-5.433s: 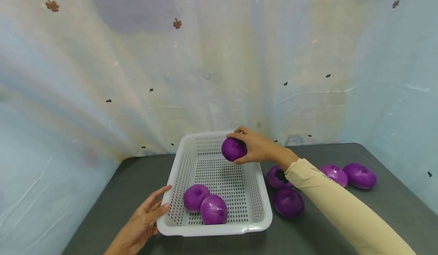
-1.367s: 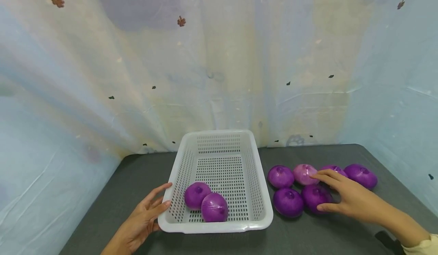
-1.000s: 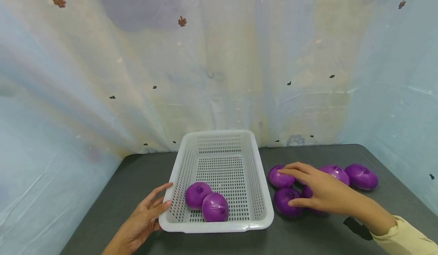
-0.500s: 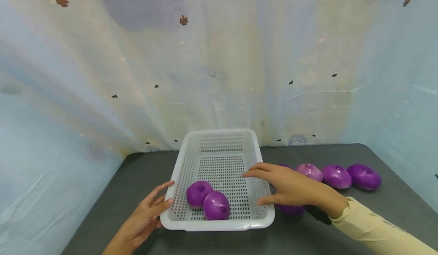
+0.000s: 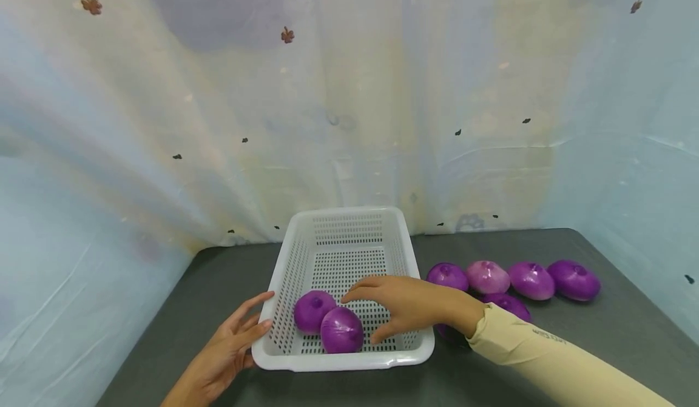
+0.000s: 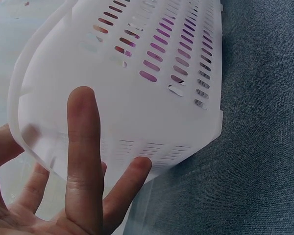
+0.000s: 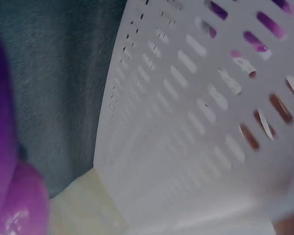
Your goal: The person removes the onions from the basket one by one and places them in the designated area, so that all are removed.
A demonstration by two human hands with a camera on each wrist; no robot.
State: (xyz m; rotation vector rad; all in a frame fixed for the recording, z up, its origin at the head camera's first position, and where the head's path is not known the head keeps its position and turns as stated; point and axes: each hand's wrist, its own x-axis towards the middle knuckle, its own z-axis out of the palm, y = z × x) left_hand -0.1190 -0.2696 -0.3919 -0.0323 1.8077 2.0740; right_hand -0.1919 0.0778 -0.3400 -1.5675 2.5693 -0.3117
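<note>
left hand (image 5: 226, 347): fingers spread, touching the left rim of the white basket (image 5: 349, 363)
two purple onions (image 5: 341, 330): inside, side by side
right hand (image 5: 406, 302): over the basket, thumb and fingers apart
other onions (image 5: 531, 281): on the grey table (image 5: 232, 276)

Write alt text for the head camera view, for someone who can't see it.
A person's empty right hand hangs over a white basket near two purple onions inside, while the left hand touches the basket's left side. More onions sit to its right on a dark table, before a pale patterned curtain.
</note>
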